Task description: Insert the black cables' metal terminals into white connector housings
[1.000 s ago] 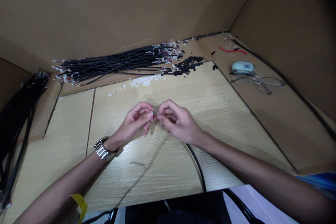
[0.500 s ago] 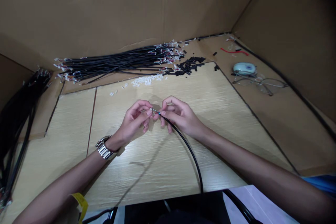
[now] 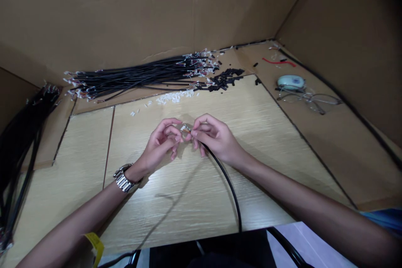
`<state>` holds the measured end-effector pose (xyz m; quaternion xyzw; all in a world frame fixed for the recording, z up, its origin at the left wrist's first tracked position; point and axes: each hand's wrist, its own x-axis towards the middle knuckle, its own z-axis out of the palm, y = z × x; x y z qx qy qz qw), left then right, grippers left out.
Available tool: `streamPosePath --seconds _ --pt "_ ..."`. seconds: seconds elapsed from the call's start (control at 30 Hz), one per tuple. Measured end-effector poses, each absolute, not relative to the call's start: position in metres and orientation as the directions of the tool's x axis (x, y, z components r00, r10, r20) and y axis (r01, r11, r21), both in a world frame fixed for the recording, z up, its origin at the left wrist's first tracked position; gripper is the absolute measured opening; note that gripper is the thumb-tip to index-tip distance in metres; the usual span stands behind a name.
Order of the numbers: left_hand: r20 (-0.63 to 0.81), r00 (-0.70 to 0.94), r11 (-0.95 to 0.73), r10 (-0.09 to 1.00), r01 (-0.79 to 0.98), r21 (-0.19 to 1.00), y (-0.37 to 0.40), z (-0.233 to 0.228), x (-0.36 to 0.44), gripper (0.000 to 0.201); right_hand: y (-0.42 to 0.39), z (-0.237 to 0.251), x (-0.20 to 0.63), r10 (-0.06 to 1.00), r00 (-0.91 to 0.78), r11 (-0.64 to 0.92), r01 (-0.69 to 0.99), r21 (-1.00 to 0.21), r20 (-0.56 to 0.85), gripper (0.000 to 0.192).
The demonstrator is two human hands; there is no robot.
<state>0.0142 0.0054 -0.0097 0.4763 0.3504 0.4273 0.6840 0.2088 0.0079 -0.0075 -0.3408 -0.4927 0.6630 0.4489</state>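
Note:
My right hand (image 3: 215,137) pinches a black cable (image 3: 231,186) close to its stripped end. From that end stick out thin coloured wires (image 3: 186,131), one of them orange, with a small white sleeve or connector (image 3: 183,127) at the tip. The cable bends down from my fingers and passes over the table's front edge. My left hand (image 3: 165,139), with a metal watch (image 3: 124,178) on its wrist, is curled just left of the wire ends. Its thumb and index fingertips are apart, close beside the white piece; whether they touch a wire is too small to tell.
A bundle of black cables (image 3: 132,76) lies along the back cardboard. Before it are loose white pieces (image 3: 174,96) and short black tubes (image 3: 224,79). At right are a pale green case (image 3: 290,81), eyeglasses (image 3: 323,99) and a red strip (image 3: 279,62). More cables (image 3: 21,134) hang at left.
My left thumb and index finger have parted from the white piece they pinched. The wire end has turned, showing orange wire. My right hand keeps its hold on the cable.

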Motion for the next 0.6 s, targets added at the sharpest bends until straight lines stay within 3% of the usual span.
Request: streamPosePath --seconds 0.17,0.6 --pt "-0.081 0.334 0.149 0.939 -0.184 0.972 0.0037 -0.0044 0.0196 0.022 0.0093 -0.011 0.2101 0.938 -0.345 -0.09 -0.233 -0.968 -0.004 0.021" --pt "-0.118 0.269 0.143 0.956 -0.074 0.987 0.0011 -0.005 0.024 0.026 0.0098 -0.0063 0.2097 0.939 -0.343 -0.088 -0.216 -0.972 -0.009 0.025"
